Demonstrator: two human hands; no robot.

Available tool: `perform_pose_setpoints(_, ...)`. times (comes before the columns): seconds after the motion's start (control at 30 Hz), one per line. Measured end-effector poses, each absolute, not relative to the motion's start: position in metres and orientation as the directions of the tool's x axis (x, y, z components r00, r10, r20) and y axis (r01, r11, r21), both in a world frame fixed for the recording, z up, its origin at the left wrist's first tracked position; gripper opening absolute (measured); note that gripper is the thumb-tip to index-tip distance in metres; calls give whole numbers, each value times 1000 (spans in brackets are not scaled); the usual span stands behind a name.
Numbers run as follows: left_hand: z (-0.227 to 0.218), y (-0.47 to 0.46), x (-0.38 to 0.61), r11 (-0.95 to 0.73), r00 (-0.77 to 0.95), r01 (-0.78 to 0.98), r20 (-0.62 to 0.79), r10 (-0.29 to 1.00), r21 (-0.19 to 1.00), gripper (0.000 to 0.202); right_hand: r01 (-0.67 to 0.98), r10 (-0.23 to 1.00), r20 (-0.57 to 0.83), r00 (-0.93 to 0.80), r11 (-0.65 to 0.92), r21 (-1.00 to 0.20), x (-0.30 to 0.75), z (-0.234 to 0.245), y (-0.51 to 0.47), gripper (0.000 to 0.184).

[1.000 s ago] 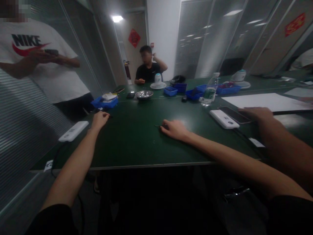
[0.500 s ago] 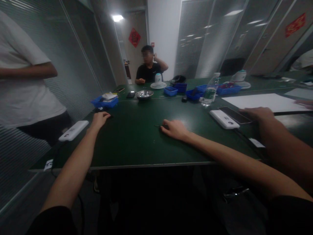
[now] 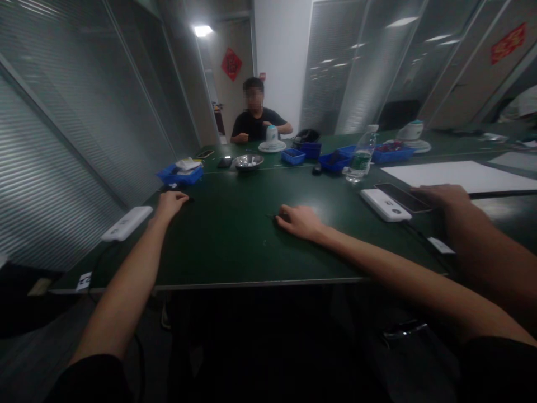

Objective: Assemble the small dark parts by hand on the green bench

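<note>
My left hand (image 3: 171,204) rests near the left side of the green table (image 3: 226,246), its fingertips pinched on a small dark thing (image 3: 191,199) too dim to name. Around the middle of the table lies my right hand (image 3: 300,221), fingers curled and closed. A thin dark piece (image 3: 269,216) sticks out to the left of those fingers; its kind cannot be made out. Beyond my left hand is a blue tray (image 3: 180,177) with white and yellow items in it. Beside my left forearm lies a white power bank (image 3: 127,223) with a black cable.
A metal bowl (image 3: 248,163), several blue trays (image 3: 292,157) and a water bottle (image 3: 361,157) stand farther back. Right of me, another person's hand (image 3: 444,196) is by a phone (image 3: 401,198) and a second white power bank (image 3: 386,205). A person (image 3: 260,120) sits opposite.
The person standing at the left has gone from view. The person opposite has lowered a raised hand toward the table. My own hands stay in place.
</note>
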State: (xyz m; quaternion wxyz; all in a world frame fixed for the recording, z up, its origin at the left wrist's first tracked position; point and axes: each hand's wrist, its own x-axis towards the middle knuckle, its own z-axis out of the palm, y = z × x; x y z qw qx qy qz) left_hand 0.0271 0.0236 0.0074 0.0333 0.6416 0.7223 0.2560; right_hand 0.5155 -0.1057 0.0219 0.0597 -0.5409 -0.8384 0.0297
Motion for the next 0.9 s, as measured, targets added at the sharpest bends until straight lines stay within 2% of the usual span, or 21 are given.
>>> perform_pose_setpoints(0.13, 5, 28, 21, 97, -218, 890, 230, 948, 445, 24, 907, 914, 51, -403, 406, -112, 515, 24, -107, 48)
perform_pose_setpoints(0.33, 6, 28, 20, 56, -173, 911, 257, 951, 408, 24, 902, 911, 69, -407, 413, -123, 514, 25, -110, 47)
perform_pose_setpoints(0.67, 5, 29, 17, 78, -190, 888, 208, 960, 454, 24, 898, 906, 59, -418, 422, -124, 515, 23, -106, 45)
perform_pose_setpoints(0.77, 7, 26, 26, 30, -130, 889, 188, 973, 457, 25, 900, 909, 57, -414, 417, -127, 515, 23, -106, 46)
perform_pose_setpoints(0.9, 11, 14, 67, -183, 90, 857, 209, 974, 482, 24, 889, 900, 55, -431, 435, -144, 516, 23, -106, 46)
